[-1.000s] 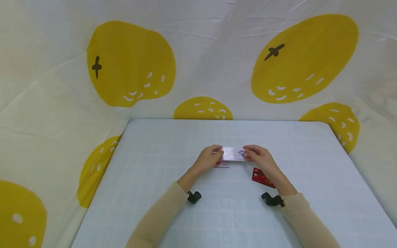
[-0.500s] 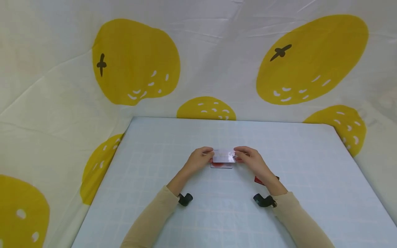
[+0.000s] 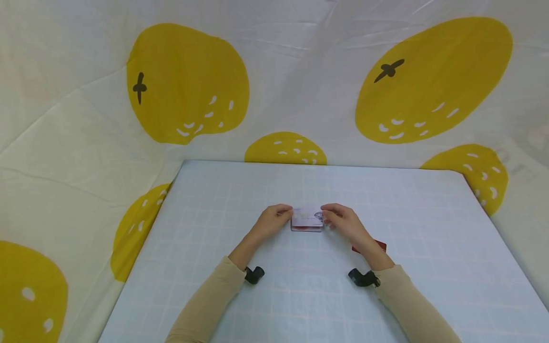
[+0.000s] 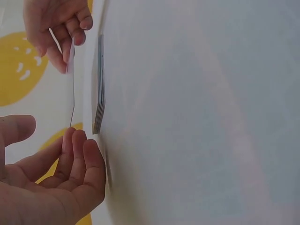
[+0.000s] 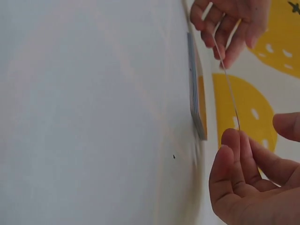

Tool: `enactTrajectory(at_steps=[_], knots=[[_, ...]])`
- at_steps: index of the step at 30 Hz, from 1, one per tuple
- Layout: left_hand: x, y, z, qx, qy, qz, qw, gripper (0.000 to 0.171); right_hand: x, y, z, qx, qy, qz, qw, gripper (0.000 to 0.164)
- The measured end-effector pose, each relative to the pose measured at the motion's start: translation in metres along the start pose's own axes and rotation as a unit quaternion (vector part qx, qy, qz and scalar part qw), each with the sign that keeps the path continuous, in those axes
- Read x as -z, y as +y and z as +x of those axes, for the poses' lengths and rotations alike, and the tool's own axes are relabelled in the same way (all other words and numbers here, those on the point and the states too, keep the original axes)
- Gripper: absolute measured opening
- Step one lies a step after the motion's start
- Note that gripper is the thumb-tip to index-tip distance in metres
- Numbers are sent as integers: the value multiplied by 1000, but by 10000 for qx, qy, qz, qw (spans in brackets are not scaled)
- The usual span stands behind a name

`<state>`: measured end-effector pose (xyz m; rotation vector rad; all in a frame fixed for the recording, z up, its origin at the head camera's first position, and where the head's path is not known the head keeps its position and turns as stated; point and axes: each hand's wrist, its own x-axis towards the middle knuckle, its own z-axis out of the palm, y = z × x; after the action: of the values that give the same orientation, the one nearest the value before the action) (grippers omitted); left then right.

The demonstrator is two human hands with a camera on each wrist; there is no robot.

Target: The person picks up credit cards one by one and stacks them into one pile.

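Note:
A thin white card [image 3: 305, 217] with a dark diamond-like print at its right end is held level between my two hands. My left hand [image 3: 271, 220] holds its left short edge at the fingertips. At the right short edge are the fingertips of my right hand [image 3: 343, 223]. Both wrist views show the card edge-on, with each near thumb standing apart above the fingers. Below it a small stack of cards [image 4: 100, 84] lies on the table, a narrow gap separating them. In the head view the held card covers most of the stack.
A red card [image 3: 380, 244] lies on the table to the right, partly hidden under my right forearm. The pale checked tabletop [image 3: 300, 295] ends at the back against a white cloth [image 3: 300, 95] printed with large yellow fruit.
Both hands have carried the white card to the left, over the stack, and it now lines up with the stack more closely. My right forearm has come over the red card.

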<state>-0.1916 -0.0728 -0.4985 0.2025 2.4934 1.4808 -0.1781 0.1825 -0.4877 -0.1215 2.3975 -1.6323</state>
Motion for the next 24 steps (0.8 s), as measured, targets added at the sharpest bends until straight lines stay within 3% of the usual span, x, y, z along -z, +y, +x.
enactTrajectory(at_steps=[15,24], knots=[[-2,-1,-1,342,-210,101,9991,41,-8,10,3,-356,28,-209,9991,37],[-4,-4,-1,327,-220,56,9992,40,-8,13,6,-537,-27,-463,9975,38]])
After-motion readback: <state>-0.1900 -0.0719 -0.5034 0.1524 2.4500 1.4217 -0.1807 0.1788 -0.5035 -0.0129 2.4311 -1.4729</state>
